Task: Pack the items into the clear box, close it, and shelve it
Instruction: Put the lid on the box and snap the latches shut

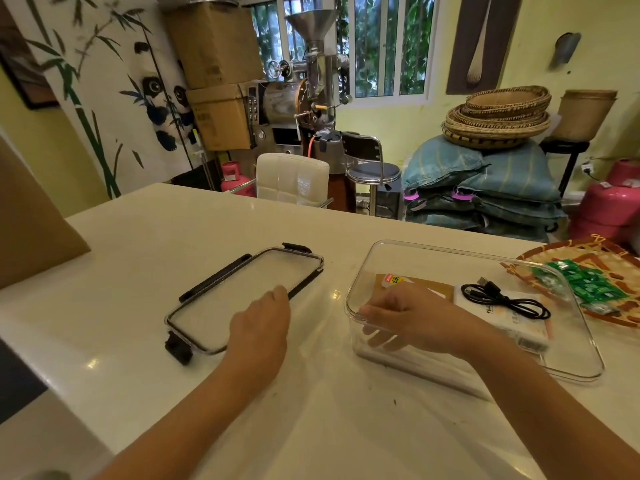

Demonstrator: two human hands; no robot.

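Observation:
The clear box (457, 253) stands open on the white counter, right of centre. Inside it lie a brown packet with a yellow-orange label (424, 286), a white flat pack (516, 322) and a coiled black USB cable (502, 299) on top of that pack. My right hand (401, 315) grips the box's near-left wall, fingers showing through the plastic. The clear lid with black clips (235, 299) lies flat to the left of the box. My left hand (263, 317) is on the lid's near-right edge, fingers curled over it.
A woven tray (602, 261) holding several green sachets (585, 282) sits at the counter's right edge, behind the box. A cardboard sheet (31, 233) leans at the far left. Beyond the counter stand a white chair (292, 178), a stool, sacks and baskets.

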